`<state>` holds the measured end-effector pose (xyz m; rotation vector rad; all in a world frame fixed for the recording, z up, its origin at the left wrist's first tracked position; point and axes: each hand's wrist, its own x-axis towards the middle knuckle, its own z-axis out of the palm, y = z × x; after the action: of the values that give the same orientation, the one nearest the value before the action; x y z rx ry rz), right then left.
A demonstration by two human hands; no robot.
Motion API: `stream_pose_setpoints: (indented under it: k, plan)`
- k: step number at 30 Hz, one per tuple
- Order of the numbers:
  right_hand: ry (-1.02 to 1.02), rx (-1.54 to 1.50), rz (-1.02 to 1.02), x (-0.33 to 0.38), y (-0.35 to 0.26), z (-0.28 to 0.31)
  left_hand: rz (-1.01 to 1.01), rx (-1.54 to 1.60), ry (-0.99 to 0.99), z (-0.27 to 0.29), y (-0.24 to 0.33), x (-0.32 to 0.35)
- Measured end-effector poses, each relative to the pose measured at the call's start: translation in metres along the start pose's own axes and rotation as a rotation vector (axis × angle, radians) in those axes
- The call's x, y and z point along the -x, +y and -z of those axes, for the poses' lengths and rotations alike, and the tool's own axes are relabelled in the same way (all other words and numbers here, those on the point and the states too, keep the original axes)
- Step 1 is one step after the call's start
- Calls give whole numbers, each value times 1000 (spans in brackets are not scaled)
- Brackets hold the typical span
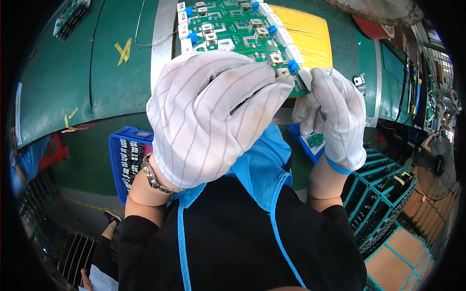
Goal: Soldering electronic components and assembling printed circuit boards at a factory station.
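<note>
A green circuit board (233, 26) lies on the bench in front of me, with white rectangular blocks along both sides, blue disc parts and small square metal parts. My left hand (204, 106), in a white striped glove, arches over the board's near end. Its thumb and fingers come together by a square metal part near the right edge; what lies between them is hidden. At the near right corner my right hand (335, 109), gloved too, pinches a white rectangular block (305, 77) at the board's edge. Some of its fingers bend below the edge.
Yellow sheet material (306, 36) lies right of the board. A blue bin of parts (114, 160) stands below the bench at left, another blue bin (313, 150) at right. Teal racks (383, 194) and a fan (437, 165) stand at right. Another person's leg shows lower left.
</note>
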<state>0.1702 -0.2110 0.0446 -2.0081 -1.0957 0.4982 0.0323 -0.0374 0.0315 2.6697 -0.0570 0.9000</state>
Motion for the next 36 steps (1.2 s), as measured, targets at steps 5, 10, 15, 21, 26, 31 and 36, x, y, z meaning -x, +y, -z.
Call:
stream_pose_setpoints:
  k: [5, 10, 15, 21, 26, 31, 36]
  plan:
    - [-19, 73, 18, -1, 0, 4, -14, -2, 21, -6, -2, 2]
    - [-21, -389, -256, -6, 1, 2, 18, 11, 8, -4, 0, 0]
    - [-108, -274, 70, -11, 23, 5, -45, 6, 85, -7, -4, -2]
    - [-85, -430, -103, -10, 14, 1, 3, -21, 90, -7, -1, -8]
    - [-188, -759, -491, -13, 3, 7, -15, -93, -11, 6, -6, -12]
    - [6, -677, -358, -8, 12, -2, -54, -153, -39, 7, -3, -19]
    - [28, -695, -372, -7, -10, 13, -99, -118, -38, 9, -8, -33]
